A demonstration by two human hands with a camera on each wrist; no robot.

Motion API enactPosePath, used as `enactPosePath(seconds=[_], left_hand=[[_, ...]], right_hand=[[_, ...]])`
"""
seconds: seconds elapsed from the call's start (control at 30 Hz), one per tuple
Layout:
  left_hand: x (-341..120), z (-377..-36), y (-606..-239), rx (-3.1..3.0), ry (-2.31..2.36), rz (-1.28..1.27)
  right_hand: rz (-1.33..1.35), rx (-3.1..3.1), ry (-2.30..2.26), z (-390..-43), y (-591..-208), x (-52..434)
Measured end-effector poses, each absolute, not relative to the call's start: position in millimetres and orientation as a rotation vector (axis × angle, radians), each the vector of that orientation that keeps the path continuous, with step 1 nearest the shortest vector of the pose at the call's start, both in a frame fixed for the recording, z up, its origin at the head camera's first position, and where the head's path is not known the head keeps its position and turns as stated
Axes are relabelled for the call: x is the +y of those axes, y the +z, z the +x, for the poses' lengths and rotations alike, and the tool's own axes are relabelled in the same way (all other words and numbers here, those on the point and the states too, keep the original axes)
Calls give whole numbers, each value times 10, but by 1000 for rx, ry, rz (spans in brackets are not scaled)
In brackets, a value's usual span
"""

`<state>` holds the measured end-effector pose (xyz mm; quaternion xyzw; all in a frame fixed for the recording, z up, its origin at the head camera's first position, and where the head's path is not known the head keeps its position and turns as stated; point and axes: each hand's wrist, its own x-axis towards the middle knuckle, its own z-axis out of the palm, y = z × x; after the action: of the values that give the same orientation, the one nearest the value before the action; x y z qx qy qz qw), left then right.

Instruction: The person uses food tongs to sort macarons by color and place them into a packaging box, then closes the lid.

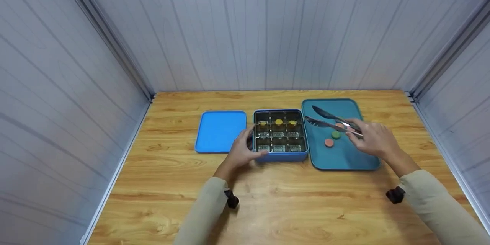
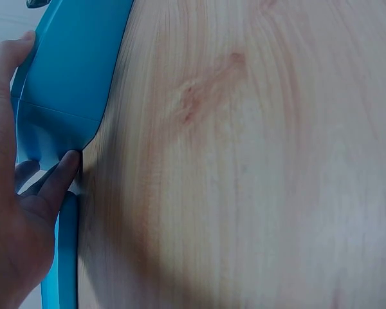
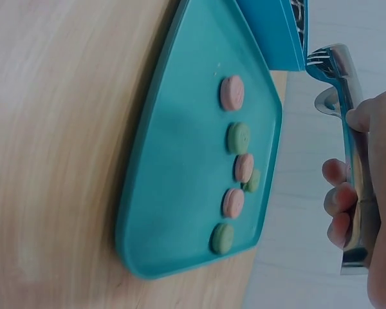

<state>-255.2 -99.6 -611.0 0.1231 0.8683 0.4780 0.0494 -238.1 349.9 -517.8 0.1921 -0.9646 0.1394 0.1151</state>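
I see the right hand [image 1: 377, 138] grip tongs [image 1: 324, 113] pointing left toward the box [image 1: 285, 157], which the left hand [image 1: 241, 151] touches, fingers extended.

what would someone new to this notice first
Probably the metal tongs in the right grip, held over the teal tray with its pink and green macarons. Next, likely the three yellow macarons lined up across the blue box, then the bright blue lid lying to the box's left.
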Motion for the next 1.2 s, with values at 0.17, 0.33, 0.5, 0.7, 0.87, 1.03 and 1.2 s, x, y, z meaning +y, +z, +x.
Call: enactPosePath(seconds=[0.17,0.33,0.5,0.7,0.87,1.03,1.2], left_hand=[[-992,-2560,-6118,2647,1449,372],[-988,-2572,-6118,2611,1484,373],[-986,-2578,-6117,2609,1494,377],[-983,-2576,-6113,2620,1483,377],[-982,-2573,-6112,2621,1478,371],[-985,-2570,-6106,2617,1475,372],[-990,-2557,-6101,2620,1466,380]], right_hand=[[546,-2816,398,-2339,-5192,3608],[531,-2796,375,-2297,-5207,3713],[535,-2797,369,-2266,-5211,3789],[551,-2812,348,-2251,-5231,3866],[563,-2866,343,-2230,-5255,3941],[597,-2963,360,-2197,-5276,4011],[665,-2976,417,-2184,-5317,4055]])
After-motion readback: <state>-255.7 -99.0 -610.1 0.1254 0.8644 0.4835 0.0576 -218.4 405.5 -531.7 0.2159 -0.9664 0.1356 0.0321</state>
